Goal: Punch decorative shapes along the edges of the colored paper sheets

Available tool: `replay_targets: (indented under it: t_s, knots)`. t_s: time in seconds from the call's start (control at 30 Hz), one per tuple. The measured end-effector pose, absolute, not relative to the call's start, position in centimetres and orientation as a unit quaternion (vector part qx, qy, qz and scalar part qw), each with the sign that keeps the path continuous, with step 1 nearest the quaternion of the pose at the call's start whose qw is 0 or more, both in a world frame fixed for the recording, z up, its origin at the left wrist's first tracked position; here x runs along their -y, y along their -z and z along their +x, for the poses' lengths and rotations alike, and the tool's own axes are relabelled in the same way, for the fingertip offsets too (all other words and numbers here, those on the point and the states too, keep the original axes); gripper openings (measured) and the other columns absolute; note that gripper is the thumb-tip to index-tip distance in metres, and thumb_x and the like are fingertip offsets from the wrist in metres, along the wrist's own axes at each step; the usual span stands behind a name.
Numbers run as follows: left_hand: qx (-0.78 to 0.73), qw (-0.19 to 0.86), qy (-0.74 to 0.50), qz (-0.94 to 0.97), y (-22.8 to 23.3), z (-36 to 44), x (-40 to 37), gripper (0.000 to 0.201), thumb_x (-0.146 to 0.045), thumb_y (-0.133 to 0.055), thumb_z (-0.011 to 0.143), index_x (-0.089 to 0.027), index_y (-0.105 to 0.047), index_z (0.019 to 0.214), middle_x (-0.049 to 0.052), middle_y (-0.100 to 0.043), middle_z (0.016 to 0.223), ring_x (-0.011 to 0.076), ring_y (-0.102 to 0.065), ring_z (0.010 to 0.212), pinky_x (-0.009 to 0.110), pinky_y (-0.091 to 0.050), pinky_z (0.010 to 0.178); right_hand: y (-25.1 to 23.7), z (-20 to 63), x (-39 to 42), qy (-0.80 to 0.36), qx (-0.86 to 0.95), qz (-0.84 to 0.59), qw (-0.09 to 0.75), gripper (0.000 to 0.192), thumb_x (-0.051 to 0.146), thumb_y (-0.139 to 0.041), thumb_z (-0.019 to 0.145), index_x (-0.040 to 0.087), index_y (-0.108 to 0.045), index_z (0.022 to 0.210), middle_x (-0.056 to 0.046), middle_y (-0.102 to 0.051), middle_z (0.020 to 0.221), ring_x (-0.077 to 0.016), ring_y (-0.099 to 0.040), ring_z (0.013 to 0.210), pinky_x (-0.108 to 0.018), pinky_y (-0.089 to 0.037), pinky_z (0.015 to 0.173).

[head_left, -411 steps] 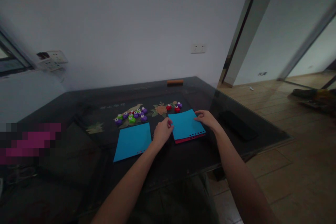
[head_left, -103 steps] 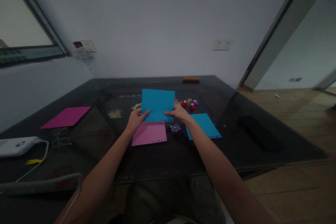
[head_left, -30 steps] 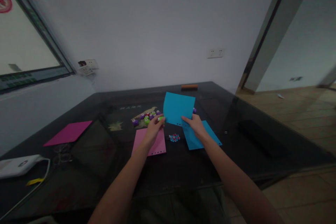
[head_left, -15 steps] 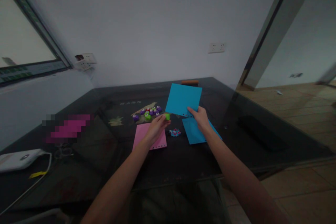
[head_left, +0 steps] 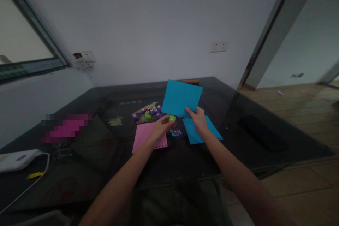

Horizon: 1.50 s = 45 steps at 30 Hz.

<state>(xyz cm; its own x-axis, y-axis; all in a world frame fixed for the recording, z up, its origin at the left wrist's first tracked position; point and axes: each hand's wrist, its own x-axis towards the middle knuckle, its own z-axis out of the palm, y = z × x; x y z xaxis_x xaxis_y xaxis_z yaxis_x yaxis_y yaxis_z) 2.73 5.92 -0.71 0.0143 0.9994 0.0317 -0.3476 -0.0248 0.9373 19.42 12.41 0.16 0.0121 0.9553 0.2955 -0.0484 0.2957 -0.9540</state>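
1. Blue card is the sheet in play: a blue sheet (head_left: 181, 97) is held up off the worktop (head_left: 185, 162) at the centre of the frame, pinched at its lower edge by the right hand (head_left: 197, 122), whose fingers are closed on the paper beside a row of small punched holes.
2. A small green punch (head_left: 172, 118) is gripped in the fingertips of the left hand (head_left: 160, 130), just left of and below the lifted sheet's lower edge, apart from it by a narrow gap.
3. A pink sheet (head_left: 147, 137) lies flat under the left hand, and a second blue sheet (head_left: 200, 134) lies flat under the right wrist; a little pile of punched bits (head_left: 175, 132) sits between them.
4. A cluster of purple, red and green punches (head_left: 148, 113) is seen further back, left of centre.
5. As a judgement, the punching would go best if the sheet's lower edge were fed squarely into the punch's slot, next to the last hole, with the paper kept taut.
6. The sheet should be held close to the punching spot so that it does not buckle, and the spacing should be matched to the holes already there.
7. The punch would best be squeezed over the pile so that the bits fall together.
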Motion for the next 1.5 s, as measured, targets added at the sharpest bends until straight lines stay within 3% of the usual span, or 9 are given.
replay_targets:
  t_s: [0.57,0.83,1.23,1.5]
  knots:
    - [-0.398,0.567,-0.587,0.419,0.3,2.9,-5.6,0.033,-0.027,-0.079,0.061,-0.013,-0.061,0.083,0.007,-0.063,0.088,0.0166,-0.063,0.08,0.031,-0.049,0.078,0.0,19.3,-12.3,-0.419,0.583,-0.397,0.572,0.033,0.043,-0.065,0.072,0.02,-0.066,0.096,-0.008,-0.069,0.107,-0.0246,-0.064,0.099,-0.04,-0.05,0.089]
    - [-0.433,0.551,-0.585,0.408,0.0,3.0,-5.4,0.036,-0.032,-0.08,0.059,-0.012,-0.062,0.083,0.007,-0.065,0.083,0.0132,-0.059,0.067,0.028,-0.046,0.068,0.2,19.0,-12.2,-0.44,0.589,-0.364,0.572,0.031,0.043,-0.069,0.069,0.017,-0.068,0.087,-0.009,-0.071,0.095,-0.0256,-0.067,0.087,-0.042,-0.054,0.08]
    - [-0.398,0.572,-0.601,0.392,0.0,3.2,-5.4,0.033,-0.029,-0.083,0.052,-0.013,-0.064,0.074,0.004,-0.064,0.078,0.0131,-0.057,0.07,0.027,-0.045,0.069,-0.2,18.6,-11.3,-0.454,0.598,-0.374,0.544,0.041,0.035,-0.075,0.064,0.015,-0.066,0.098,-0.014,-0.069,0.103,-0.0286,-0.066,0.093,-0.046,-0.051,0.088]
    - [-0.395,0.577,-0.596,0.396,0.5,3.1,-5.8,0.033,-0.031,-0.082,0.055,-0.012,-0.063,0.074,0.003,-0.061,0.074,0.0107,-0.054,0.066,0.026,-0.043,0.068,-0.6,18.5,-11.1,-0.437,0.608,-0.391,0.535,0.038,0.032,-0.076,0.061,0.014,-0.067,0.093,-0.013,-0.07,0.1,-0.0281,-0.067,0.092,-0.044,-0.051,0.088]
